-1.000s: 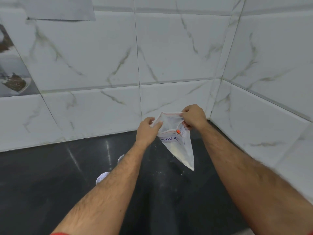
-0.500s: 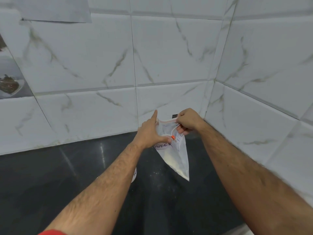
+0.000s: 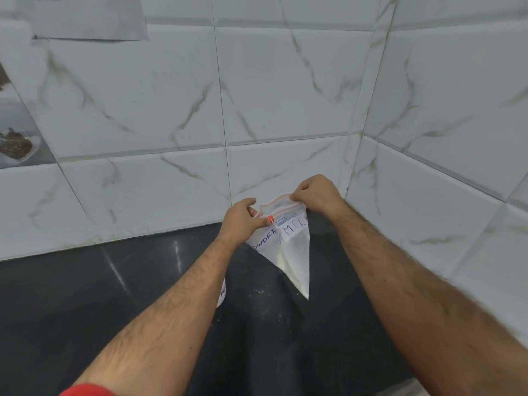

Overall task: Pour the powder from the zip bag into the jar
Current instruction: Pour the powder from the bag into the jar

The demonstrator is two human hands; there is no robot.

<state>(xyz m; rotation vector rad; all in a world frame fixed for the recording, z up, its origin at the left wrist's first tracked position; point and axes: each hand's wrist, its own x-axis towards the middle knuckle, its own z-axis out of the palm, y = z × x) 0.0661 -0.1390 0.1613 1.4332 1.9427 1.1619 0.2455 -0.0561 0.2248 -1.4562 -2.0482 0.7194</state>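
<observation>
Hands both up at the zip bag (image 3: 288, 247) mouth, bag as landmark. Left hand (image 3: 243, 220) closed, thumb and fingers pinching the near-left end of the zip track right by the orange slider (image 3: 271, 218). Right hand (image 3: 315, 194) closed, pinching the far-right top edge. Bag held in the air above the dark desk (image 3: 143, 281), hanging to a point with white powder (image 3: 297, 270) settled in the low corner; label reads MILK POWDER. Mouth looks partly parted, cannot tell how far.

Handling, judged: thin clear film, soft and floppy, no stiffness, light, load shifts to whichever corner is lowest. Slick plastic, so grip the ribbed zip track, not the film. For pouring, one hand at the mouth edge, other under the bottom corner to tip.

Jar (image 3: 222, 292): white sliver below-left of the bag, mostly hidden behind the left forearm. Powder specks on the desk under the bag.
</observation>
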